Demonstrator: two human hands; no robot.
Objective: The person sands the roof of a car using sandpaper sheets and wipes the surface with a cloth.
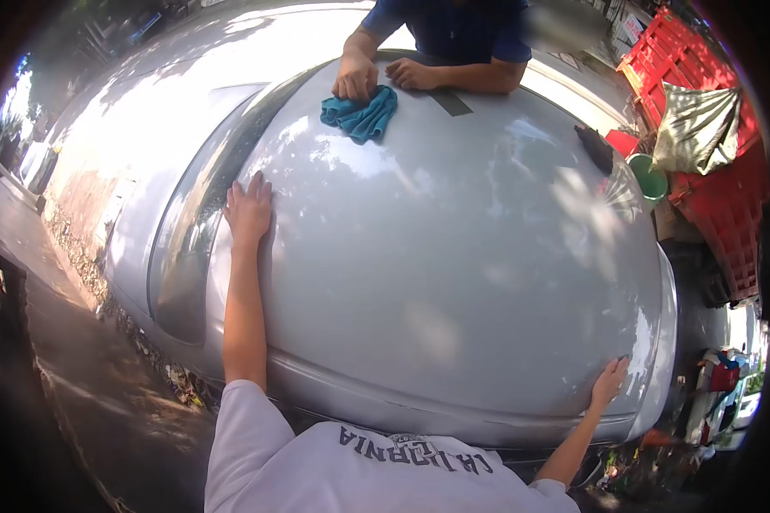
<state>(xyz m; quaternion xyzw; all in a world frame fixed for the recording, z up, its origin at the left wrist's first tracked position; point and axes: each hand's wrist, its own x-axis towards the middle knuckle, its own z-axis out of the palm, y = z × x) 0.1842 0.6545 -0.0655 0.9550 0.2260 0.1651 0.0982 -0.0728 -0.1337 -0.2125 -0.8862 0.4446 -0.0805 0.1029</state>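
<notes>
My left hand (pixel 248 208) lies open on the silver car roof (pixel 419 248), fingers apart, beside the edge of the sloping window glass (pixel 180 282). My right hand (pixel 609 383) rests open near the roof's right end, close to the side edge, with no object visible in it. Both arms are stretched wide over the near side of the car. Across the roof, a person in a dark blue shirt (pixel 462 30) presses one hand on a crumpled teal cloth (pixel 364 115). That person's other forearm leans on the roof.
A dark cloth-like item (pixel 595 150) sits at the far right roof edge. Behind it are a green bucket (pixel 648 181), a red metal structure (pixel 727 214) and a draped pale cloth (pixel 697 128). A parked motorbike (pixel 717 385) stands at right. Sunlit paving (pixel 145 103) stretches away at left.
</notes>
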